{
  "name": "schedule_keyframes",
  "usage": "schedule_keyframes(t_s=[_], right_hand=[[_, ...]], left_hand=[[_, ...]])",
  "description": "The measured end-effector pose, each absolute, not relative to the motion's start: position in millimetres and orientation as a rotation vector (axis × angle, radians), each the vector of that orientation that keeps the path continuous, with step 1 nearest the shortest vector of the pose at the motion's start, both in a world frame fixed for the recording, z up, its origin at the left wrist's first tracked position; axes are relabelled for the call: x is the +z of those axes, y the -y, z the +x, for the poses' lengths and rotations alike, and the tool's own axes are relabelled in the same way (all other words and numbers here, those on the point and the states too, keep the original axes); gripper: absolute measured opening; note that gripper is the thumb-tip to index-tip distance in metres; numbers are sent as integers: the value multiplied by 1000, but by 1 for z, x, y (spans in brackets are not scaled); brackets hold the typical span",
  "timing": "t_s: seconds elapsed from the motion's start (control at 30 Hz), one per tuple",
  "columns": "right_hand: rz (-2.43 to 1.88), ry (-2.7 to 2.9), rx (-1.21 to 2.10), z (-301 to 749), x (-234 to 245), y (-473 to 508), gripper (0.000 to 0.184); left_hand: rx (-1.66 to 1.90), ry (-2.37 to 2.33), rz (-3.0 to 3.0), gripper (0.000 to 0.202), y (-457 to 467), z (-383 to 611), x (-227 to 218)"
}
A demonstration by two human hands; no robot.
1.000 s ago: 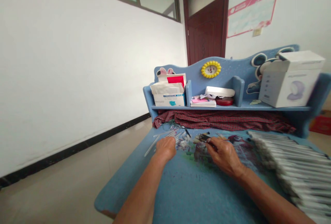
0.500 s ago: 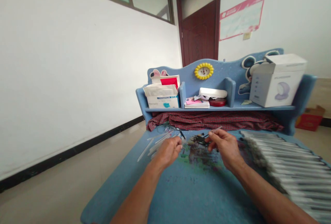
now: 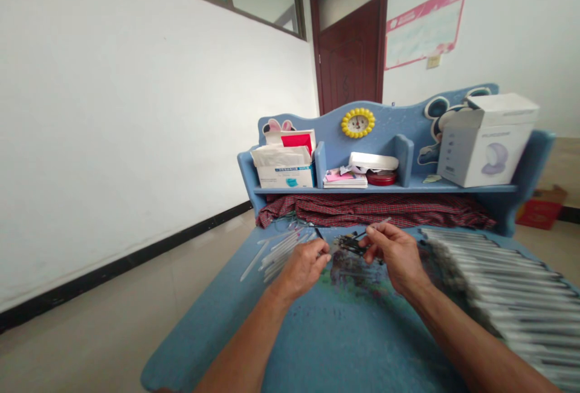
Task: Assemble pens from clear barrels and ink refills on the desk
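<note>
My left hand [image 3: 304, 266] hovers over the blue desk [image 3: 344, 344] with fingers pinched on a small dark piece I cannot make out. My right hand [image 3: 393, 254] is raised a little above the desk and pinches a thin clear pen tube [image 3: 378, 225] that points up and to the right. Between the two hands lies a heap of small dark pen parts [image 3: 348, 244]. Just left of my left hand is a loose bunch of clear tubes [image 3: 278, 249].
A long stack of assembled pens [image 3: 502, 287] fills the desk's right side. Behind lie a red checked cloth [image 3: 385, 208] and a shelf with a tissue box [image 3: 283, 169], a yellow clock [image 3: 357, 123] and a white carton [image 3: 487, 142]. Bare floor is on the left.
Both hands rose off the desk and drew together. The right hand picked up a thin tube from the heap; the left hand left the clear tubes and pinched shut.
</note>
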State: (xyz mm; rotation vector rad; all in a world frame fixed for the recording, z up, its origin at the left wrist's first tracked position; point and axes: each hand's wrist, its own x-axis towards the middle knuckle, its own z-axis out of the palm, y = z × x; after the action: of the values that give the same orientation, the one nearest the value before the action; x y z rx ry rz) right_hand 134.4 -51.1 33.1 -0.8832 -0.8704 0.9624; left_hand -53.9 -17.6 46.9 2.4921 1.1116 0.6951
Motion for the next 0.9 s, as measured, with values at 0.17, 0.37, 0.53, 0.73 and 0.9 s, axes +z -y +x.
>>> schedule_keyframes(t_s=[0.17,0.37,0.53,0.73,0.9], right_hand=[[-862,850,949,137,35,51,28],[-884,883,957,135,33,51,25],[-872,922,957,133,33,52,25],[-871,969,985,132,33,53,23],[-879,1129,1053,125,25,55,23]], left_hand=[[748,-1085,2492,9,17,-53,45],[795,-1052,2492,7,18,-52,44],[805,-1021,2457,8,18,-51,43],[805,-998,2412,12,19,-48,42],[804,-925,2278,16,23,-43,40]])
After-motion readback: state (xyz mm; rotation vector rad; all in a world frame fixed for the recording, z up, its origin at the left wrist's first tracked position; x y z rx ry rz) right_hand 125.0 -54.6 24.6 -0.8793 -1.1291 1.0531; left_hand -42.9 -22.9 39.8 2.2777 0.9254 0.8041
